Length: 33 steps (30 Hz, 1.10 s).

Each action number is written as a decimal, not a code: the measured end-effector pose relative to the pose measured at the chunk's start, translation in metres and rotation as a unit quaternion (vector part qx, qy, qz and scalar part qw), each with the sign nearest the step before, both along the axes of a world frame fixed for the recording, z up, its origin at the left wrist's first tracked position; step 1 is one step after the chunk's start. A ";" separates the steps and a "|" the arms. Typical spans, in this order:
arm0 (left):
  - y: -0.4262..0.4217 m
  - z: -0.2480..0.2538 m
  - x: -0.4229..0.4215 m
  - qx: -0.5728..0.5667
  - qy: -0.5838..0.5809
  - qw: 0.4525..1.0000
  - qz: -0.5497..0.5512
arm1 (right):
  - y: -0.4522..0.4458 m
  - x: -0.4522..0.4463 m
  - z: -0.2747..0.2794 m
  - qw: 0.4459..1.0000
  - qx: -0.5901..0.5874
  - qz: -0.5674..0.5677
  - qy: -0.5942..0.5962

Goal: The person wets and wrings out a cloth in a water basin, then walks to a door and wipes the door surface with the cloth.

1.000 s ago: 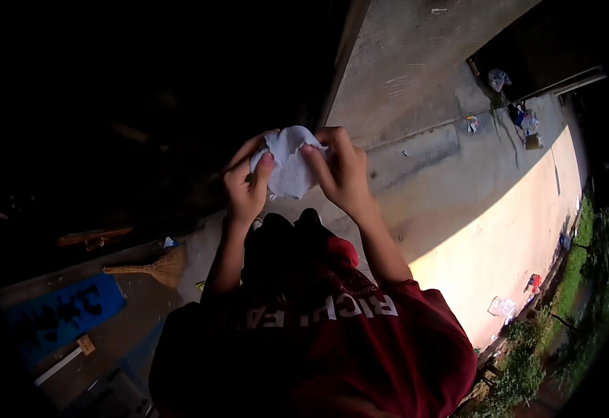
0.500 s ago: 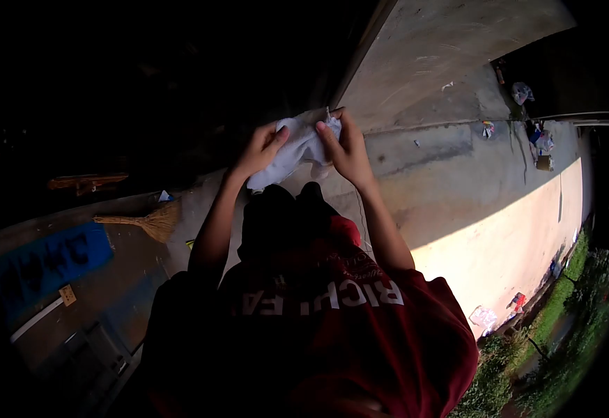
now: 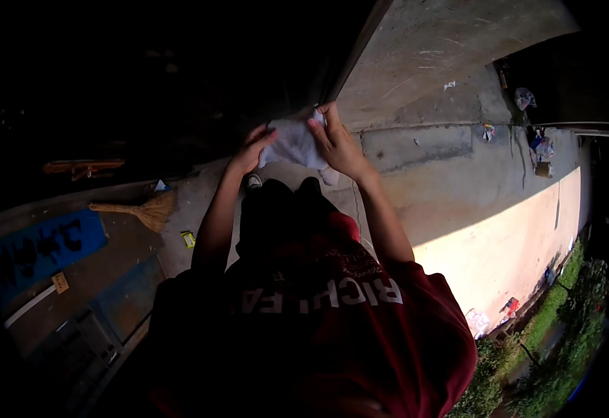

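Note:
A white cloth (image 3: 292, 144) is stretched between my two hands, out in front of my legs. My left hand (image 3: 252, 149) pinches its left edge, with the thumb on top. At its upper right, my right hand (image 3: 335, 143) grips the cloth between thumb and fingers, and a loose end hangs below that hand. Some fingertips are hidden behind the cloth or in shadow.
A straw broom (image 3: 152, 210) lies at the left beside a blue board with dark characters (image 3: 48, 245). A yellow packet (image 3: 188, 239) is on the concrete floor (image 3: 451, 188). Plastic bags (image 3: 544, 148) lie at the right, with green plants (image 3: 541, 327) beyond the floor's edge.
The cloth has gone from bunched to spread out between the hands. Both hands have risen slightly in view and shifted a little left since half a second ago.

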<state>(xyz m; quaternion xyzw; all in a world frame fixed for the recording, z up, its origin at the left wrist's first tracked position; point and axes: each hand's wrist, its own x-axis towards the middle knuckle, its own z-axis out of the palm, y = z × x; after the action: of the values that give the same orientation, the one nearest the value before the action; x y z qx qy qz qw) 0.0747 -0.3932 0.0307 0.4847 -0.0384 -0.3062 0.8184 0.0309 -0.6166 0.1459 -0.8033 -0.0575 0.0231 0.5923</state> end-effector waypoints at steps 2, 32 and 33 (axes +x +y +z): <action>-0.006 -0.012 -0.009 0.120 0.025 0.991 0.050 | 0.001 0.002 -0.004 1.000 0.019 0.010 0.018; 0.020 0.005 -0.049 0.348 -0.210 0.913 0.041 | -0.007 -0.007 -0.074 0.994 -0.002 -0.107 0.036; 0.017 0.007 -0.049 0.393 -0.367 0.842 0.048 | -0.007 -0.007 -0.073 0.994 -0.002 -0.108 0.035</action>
<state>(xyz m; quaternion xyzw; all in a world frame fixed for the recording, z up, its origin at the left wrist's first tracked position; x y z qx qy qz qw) 0.0258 -0.3765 0.0382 0.8436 -0.1889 -0.0557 0.4996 0.0243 -0.6241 0.0734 -0.8048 0.0505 -0.0127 0.5913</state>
